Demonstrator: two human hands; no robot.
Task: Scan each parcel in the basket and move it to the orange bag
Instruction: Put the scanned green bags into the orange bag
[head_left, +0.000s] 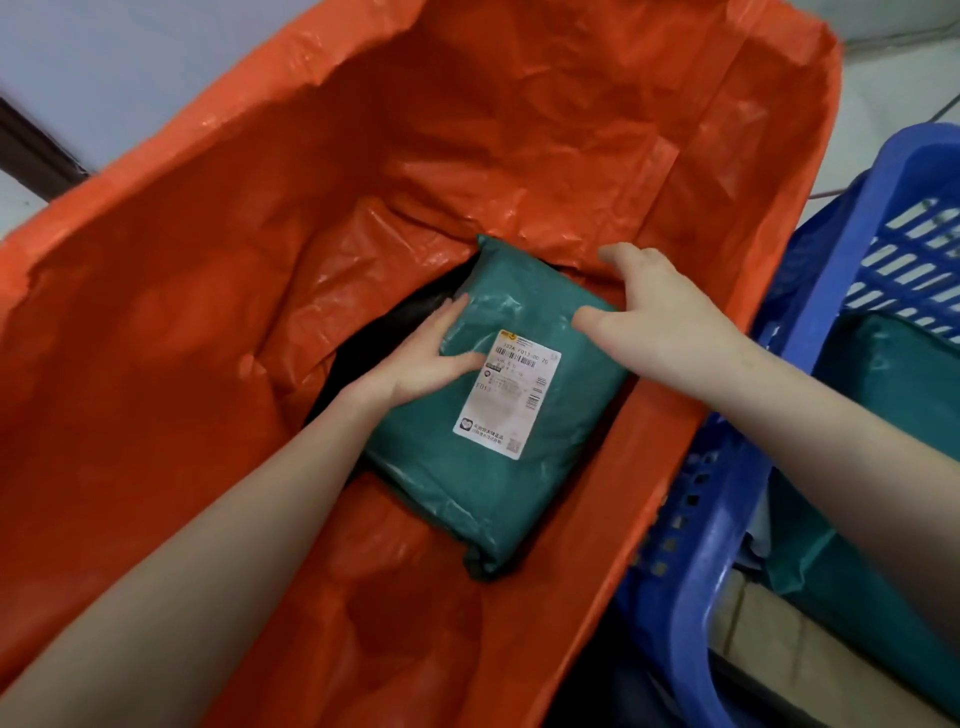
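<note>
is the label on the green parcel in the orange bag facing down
No, the white shipping label faces up on the green parcel, which lies inside the orange bag.

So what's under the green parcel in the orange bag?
A dark, black item peeks out along the green parcel's left edge, over the orange bag lining. The parcel and left hand cover the rest, so what it is stays unclear.

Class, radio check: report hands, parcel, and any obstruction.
Left hand grips green parcel inside orange bag. Right hand open above it. Dark parcel underneath.
</note>
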